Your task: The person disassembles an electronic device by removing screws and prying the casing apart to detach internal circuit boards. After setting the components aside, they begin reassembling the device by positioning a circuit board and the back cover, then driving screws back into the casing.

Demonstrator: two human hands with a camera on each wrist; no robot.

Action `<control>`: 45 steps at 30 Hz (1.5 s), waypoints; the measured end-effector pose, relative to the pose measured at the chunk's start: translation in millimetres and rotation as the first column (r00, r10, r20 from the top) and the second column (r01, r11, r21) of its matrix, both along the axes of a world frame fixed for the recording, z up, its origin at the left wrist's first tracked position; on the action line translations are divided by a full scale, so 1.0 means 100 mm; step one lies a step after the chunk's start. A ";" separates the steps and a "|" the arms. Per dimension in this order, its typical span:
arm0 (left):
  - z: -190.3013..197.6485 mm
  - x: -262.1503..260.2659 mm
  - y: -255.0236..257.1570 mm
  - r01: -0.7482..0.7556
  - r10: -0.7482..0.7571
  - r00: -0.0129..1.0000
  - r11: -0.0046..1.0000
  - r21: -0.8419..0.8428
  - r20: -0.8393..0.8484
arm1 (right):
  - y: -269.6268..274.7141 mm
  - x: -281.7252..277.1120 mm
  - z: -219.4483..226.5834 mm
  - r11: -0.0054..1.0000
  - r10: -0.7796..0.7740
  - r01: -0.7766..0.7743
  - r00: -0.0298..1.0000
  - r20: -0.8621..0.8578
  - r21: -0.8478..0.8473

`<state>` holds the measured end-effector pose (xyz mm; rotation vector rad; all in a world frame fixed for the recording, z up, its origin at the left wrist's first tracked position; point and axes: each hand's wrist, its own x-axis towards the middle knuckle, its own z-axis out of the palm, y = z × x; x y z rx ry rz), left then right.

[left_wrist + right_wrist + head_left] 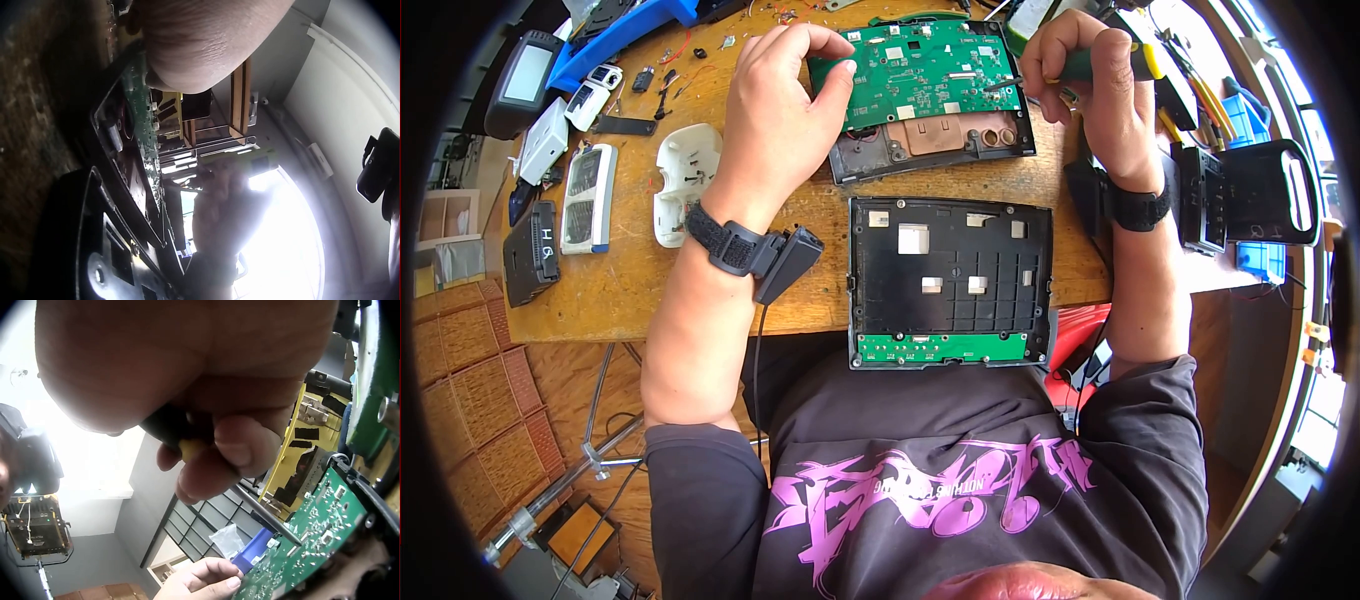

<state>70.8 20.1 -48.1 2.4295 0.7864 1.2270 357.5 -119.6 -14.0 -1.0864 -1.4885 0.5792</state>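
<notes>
A green circuit board (920, 75) lies over a black housing (935, 165), leaving a copper-coloured plate (935, 135) showing along the near side. At its left edge my left hand (785, 100) pinches the board between thumb and fingers. My right hand (1105, 95) grips a screwdriver with a green and yellow handle (1145, 62). In the right wrist view the screwdriver's metal shaft (269, 515) slants down, its tip right at the board's components. Nearer my body sits a black cover (950, 260) with cut-outs and a green strip board (945, 348) along its near edge.
Left on the wooden table (800, 290) are a white shell (685, 185), a white-framed device (588, 200) and a black box (532, 253). A blue tray (615, 45) stands at the back left. Black equipment (1265, 190) flanks my right forearm.
</notes>
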 end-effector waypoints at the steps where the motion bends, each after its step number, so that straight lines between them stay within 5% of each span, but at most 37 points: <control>1: 0.00 0.00 0.00 -0.001 0.001 1.000 1.000 -0.001 0.000 | 0.00 0.00 -0.01 1.000 -0.001 0.001 1.000 0.000 -0.001; 22: 0.00 0.00 0.00 0.002 -0.002 1.000 1.000 0.017 0.007 | 0.02 0.00 0.02 0.999 0.038 -0.035 0.997 0.074 -0.042; 25: 0.00 0.00 0.00 0.000 0.000 1.000 1.000 0.019 0.002 | 0.04 -0.04 -0.01 0.998 0.030 -0.031 0.999 -0.013 -0.047; 27: 0.00 0.00 0.00 0.002 -0.002 1.000 1.000 0.018 0.002 | 0.04 -0.08 0.06 0.967 0.214 -0.249 0.908 -0.360 -0.054; 28: -0.01 0.00 0.00 0.003 -0.003 1.000 1.000 0.018 0.002 | 0.02 -0.09 0.08 0.967 0.213 -0.248 0.908 -0.360 -0.054; 31: 0.00 0.00 -0.01 -0.002 0.002 1.000 1.000 0.010 0.003 | -0.03 -0.11 0.16 0.993 0.030 -0.032 0.999 -0.022 -0.111; 34: -0.01 0.00 0.00 -0.004 0.004 1.000 1.000 0.020 0.009 | -0.05 -0.03 0.21 0.998 0.056 -0.054 0.973 0.225 -0.018; 38: -0.01 0.00 0.00 -0.007 0.007 1.000 1.000 0.015 0.012 | -0.01 -0.06 0.11 0.999 0.019 -0.023 0.990 0.141 0.031; 40: -0.01 0.00 0.00 -0.014 0.014 1.000 1.000 0.025 0.013 | 0.05 -0.12 0.12 0.953 -0.231 0.182 0.955 0.188 0.243; 42: -0.01 -0.01 0.01 -0.025 0.025 1.000 0.999 0.030 -0.013 | 0.19 -0.10 0.09 0.851 -0.310 0.157 0.920 0.238 0.501; 45: -0.02 -0.03 0.01 -0.033 0.034 0.999 0.999 0.040 -0.031 | 0.07 -0.05 0.09 0.946 -0.188 0.155 0.978 0.090 0.286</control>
